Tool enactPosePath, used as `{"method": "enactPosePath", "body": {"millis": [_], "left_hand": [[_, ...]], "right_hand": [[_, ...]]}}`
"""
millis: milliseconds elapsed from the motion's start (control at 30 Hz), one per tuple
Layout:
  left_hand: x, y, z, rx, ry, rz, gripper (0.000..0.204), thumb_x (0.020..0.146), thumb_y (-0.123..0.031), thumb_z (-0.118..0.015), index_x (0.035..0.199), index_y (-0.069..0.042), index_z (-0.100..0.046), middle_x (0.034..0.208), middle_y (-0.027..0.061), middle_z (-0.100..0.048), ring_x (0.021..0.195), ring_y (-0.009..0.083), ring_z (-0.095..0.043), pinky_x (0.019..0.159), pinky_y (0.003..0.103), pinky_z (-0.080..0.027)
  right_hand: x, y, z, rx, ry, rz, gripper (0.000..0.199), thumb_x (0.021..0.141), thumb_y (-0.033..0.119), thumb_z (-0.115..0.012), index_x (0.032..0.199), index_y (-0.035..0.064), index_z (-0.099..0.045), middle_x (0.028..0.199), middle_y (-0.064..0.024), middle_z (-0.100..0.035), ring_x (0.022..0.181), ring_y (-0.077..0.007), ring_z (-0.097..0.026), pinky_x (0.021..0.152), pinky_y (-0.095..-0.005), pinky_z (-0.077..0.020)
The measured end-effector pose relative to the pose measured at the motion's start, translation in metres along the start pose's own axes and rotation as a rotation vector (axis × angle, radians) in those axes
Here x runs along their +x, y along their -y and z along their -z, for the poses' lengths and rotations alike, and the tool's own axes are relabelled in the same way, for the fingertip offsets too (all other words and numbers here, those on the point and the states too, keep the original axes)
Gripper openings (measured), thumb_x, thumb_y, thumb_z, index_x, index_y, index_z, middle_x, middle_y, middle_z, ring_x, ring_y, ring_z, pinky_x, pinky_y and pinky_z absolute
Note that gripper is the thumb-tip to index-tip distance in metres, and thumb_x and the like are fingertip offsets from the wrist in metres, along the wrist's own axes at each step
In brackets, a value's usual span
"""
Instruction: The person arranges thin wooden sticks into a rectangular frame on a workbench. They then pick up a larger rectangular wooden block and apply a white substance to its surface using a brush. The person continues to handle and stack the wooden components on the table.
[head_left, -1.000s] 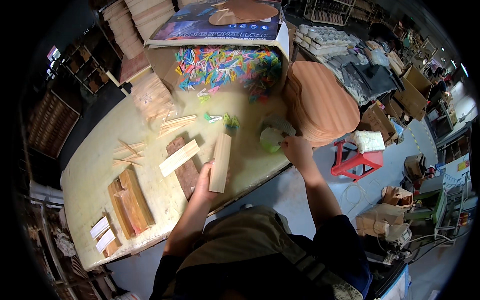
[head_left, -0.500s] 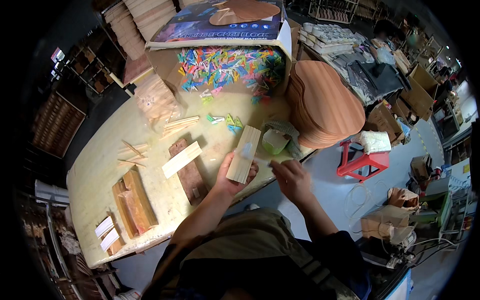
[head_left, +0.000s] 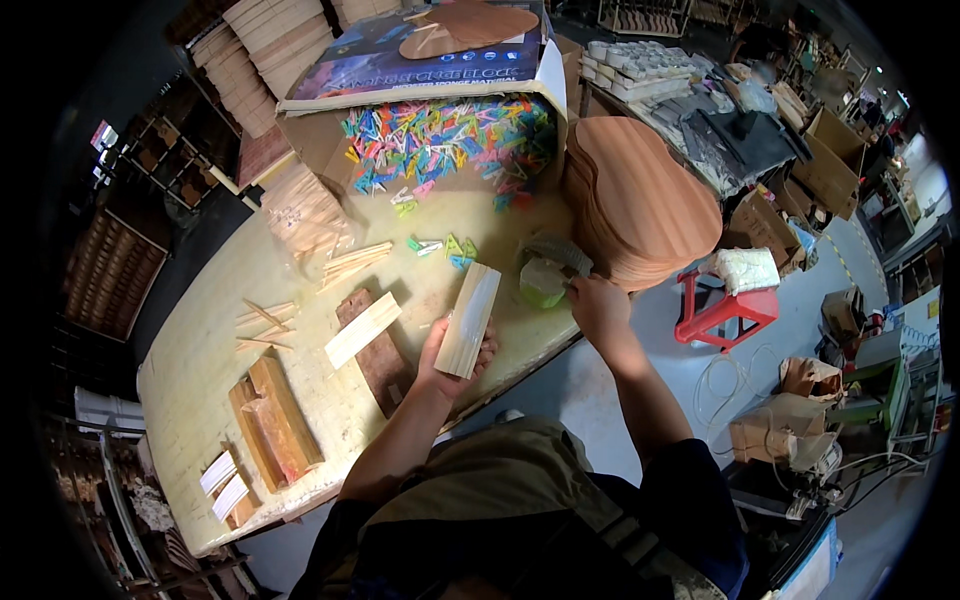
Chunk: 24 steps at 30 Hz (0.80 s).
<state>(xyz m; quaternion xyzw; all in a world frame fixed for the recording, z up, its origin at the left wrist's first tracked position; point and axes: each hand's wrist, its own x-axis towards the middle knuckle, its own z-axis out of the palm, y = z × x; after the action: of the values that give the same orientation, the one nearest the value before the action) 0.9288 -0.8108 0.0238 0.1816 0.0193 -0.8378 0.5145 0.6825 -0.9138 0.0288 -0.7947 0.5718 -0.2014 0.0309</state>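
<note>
My left hand (head_left: pixel 458 352) grips a flat bundle of pale wood strips (head_left: pixel 468 325), held tilted above the table's front edge. A wet whitish smear, like glue, runs along its upper face. My right hand (head_left: pixel 602 312) is closed in a pinch at the rim of a green pot (head_left: pixel 542 284), around a slim tool that is mostly hidden. A greyish cloth (head_left: pixel 562 250) is wrapped about the pot's far side. Left of my left hand, a pale wood piece (head_left: pixel 363 330) lies across a reddish-brown block (head_left: pixel 375 355). Small plastic clips (head_left: pixel 455 248) lie beyond the bundle.
An opened carton (head_left: pixel 320 150) full of colourful clips stands at the back. Stacked guitar-shaped wood plates (head_left: pixel 650 205) rise on the right. Loose strips (head_left: pixel 265 318), a bag of sticks (head_left: pixel 308 215) and a grooved wooden block (head_left: pixel 275 425) are on the left. A red stool (head_left: pixel 725 315) stands beyond the table.
My right hand has moved from beside the bundle, away and to the right, to the green pot. The bundle has shifted slightly left and nearer, and its whitish smear now covers more.
</note>
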Motion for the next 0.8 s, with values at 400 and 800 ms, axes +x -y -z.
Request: {"method": "enactPosePath", "body": {"millis": [400, 800], "left_hand": [[0.004, 0.002, -0.002, -0.123, 0.019, -0.002, 0.049, 0.088, -0.036, -0.05, 0.114, 0.005, -0.05, 0.09, 0.0107, -0.053, 0.077, 0.0207, -0.049, 0.062, 0.028, -0.045], [-0.009, 0.013, -0.033, -0.045, 0.049, 0.019, 0.05, 0.089, -0.033, -0.046, 0.115, 0.01, -0.048, 0.093, 0.0134, -0.052, 0.076, 0.0213, -0.047, 0.057, 0.024, -0.044]], "right_hand": [[-0.028, 0.027, 0.032, 0.724, 0.045, 0.059, 0.016, 0.08, 0.016, -0.07, 0.094, 0.0079, -0.072, 0.072, -0.0088, -0.063, 0.058, -0.0234, -0.058, 0.053, -0.0316, -0.0472], [-0.03, 0.023, 0.043, 0.52, -0.228, 0.046, 0.014, 0.079, 0.004, -0.07, 0.093, 0.0047, -0.07, 0.072, -0.0104, -0.061, 0.063, -0.0217, -0.06, 0.056, -0.0327, -0.0471]]}}
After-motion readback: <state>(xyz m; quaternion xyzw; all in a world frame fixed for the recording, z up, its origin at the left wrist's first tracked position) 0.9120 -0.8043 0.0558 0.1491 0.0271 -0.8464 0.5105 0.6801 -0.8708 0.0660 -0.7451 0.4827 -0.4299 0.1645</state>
